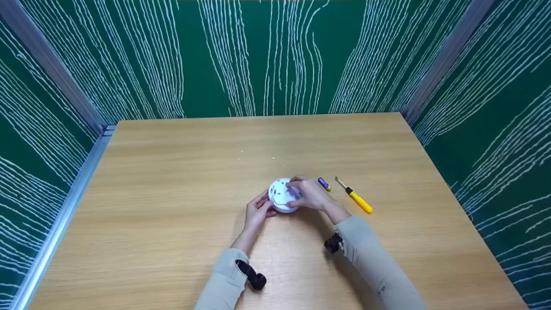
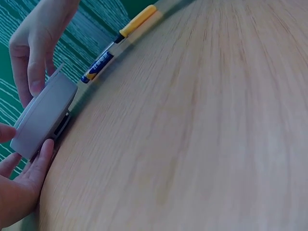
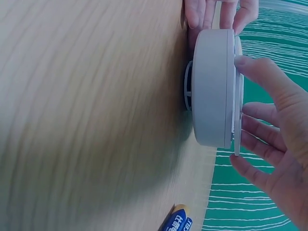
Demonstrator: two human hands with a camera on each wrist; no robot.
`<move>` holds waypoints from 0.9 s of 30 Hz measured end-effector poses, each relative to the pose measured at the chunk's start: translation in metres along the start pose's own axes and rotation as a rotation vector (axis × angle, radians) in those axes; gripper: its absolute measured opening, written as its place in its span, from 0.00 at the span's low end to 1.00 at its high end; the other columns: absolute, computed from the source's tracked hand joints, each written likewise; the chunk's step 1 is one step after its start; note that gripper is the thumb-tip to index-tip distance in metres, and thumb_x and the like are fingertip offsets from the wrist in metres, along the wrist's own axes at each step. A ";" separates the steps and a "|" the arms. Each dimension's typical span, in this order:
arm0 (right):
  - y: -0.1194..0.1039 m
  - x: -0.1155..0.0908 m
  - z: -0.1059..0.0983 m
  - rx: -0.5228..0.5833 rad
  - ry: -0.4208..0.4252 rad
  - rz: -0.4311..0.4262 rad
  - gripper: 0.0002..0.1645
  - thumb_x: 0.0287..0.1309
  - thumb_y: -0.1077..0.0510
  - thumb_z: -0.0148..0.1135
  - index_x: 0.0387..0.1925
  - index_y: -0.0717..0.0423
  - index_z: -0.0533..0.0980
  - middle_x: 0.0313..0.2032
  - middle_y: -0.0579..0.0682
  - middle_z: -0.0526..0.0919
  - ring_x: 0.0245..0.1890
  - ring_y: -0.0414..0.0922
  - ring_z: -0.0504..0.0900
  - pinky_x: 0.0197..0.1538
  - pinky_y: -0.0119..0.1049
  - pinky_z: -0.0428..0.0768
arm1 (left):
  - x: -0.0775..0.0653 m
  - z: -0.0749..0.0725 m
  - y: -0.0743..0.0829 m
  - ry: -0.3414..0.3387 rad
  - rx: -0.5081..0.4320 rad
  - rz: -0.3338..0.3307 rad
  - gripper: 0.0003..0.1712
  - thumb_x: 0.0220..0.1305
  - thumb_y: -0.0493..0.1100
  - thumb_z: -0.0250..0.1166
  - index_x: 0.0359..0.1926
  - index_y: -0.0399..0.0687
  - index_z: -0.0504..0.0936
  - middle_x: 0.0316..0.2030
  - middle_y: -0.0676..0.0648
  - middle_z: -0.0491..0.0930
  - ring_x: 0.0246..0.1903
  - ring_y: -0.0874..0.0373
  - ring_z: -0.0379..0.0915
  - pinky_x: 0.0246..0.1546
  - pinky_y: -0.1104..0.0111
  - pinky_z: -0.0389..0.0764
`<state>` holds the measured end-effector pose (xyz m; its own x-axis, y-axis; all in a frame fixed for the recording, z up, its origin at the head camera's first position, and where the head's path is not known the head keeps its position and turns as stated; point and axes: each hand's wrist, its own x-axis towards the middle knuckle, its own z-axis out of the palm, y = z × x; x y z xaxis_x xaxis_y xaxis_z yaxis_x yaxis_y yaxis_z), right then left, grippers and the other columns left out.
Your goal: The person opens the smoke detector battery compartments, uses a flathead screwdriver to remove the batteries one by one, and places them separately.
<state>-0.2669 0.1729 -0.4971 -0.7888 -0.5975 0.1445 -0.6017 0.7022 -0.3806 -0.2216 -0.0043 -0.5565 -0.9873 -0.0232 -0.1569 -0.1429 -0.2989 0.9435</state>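
A white round smoke detector (image 1: 280, 193) lies face down on the table, its slotted dark vent (image 3: 188, 89) toward the wood. My left hand (image 1: 255, 212) grips its left side, thumb on the rim and fingers reaching underneath. From above and the right, my right hand (image 1: 314, 194) holds the thin white back plate (image 3: 237, 144), with thumb and fingertips spread around its edge. In the right wrist view the plate sits slightly offset on the thick body (image 3: 211, 86). Small dark holes and slots show on its back in the head view.
Blue-and-yellow batteries (image 1: 324, 184) lie side by side just right of the right hand. Farther right is a screwdriver (image 1: 355, 197) with a yellow handle. Tiny white crumbs (image 1: 273, 158) dot the wooden table (image 1: 172, 181) beyond the detector. Green walls with white lines enclose it.
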 end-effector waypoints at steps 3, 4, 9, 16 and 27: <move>0.000 0.001 0.001 -0.004 -0.009 -0.019 0.33 0.36 0.48 0.71 0.45 0.61 0.76 0.46 0.59 0.75 0.46 0.52 0.74 0.52 0.41 0.74 | 0.000 0.000 0.000 -0.003 -0.002 0.010 0.27 0.54 0.28 0.53 0.58 0.31 0.65 0.51 0.34 0.70 0.31 0.59 0.76 0.25 0.69 0.82; 0.000 0.001 0.001 -0.003 -0.013 -0.024 0.33 0.37 0.48 0.71 0.45 0.61 0.76 0.46 0.59 0.75 0.46 0.52 0.73 0.52 0.42 0.73 | 0.000 0.000 0.000 -0.004 -0.003 0.012 0.27 0.53 0.28 0.53 0.58 0.31 0.65 0.51 0.34 0.70 0.31 0.59 0.76 0.25 0.69 0.82; 0.000 0.003 0.001 0.009 -0.035 -0.041 0.32 0.37 0.49 0.71 0.46 0.62 0.76 0.47 0.59 0.74 0.47 0.53 0.72 0.53 0.43 0.73 | 0.000 0.000 -0.001 -0.002 -0.006 0.010 0.28 0.53 0.29 0.54 0.58 0.31 0.65 0.51 0.34 0.70 0.32 0.60 0.75 0.25 0.69 0.82; 0.000 0.006 0.000 0.020 -0.060 -0.055 0.33 0.37 0.51 0.71 0.47 0.62 0.75 0.47 0.59 0.74 0.48 0.53 0.72 0.53 0.43 0.73 | 0.000 0.000 0.000 0.001 -0.006 0.008 0.28 0.52 0.29 0.54 0.57 0.32 0.66 0.50 0.34 0.72 0.31 0.60 0.75 0.26 0.68 0.82; -0.002 0.008 -0.001 0.060 -0.113 -0.027 0.33 0.40 0.53 0.69 0.50 0.60 0.73 0.51 0.58 0.72 0.52 0.54 0.70 0.58 0.46 0.68 | -0.001 -0.001 0.002 0.004 0.000 -0.012 0.27 0.54 0.30 0.54 0.58 0.31 0.65 0.50 0.34 0.71 0.30 0.60 0.74 0.28 0.66 0.83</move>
<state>-0.2721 0.1674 -0.4941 -0.7511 -0.6581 0.0524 -0.6111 0.6631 -0.4323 -0.2211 -0.0058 -0.5550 -0.9853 -0.0230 -0.1692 -0.1547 -0.2993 0.9415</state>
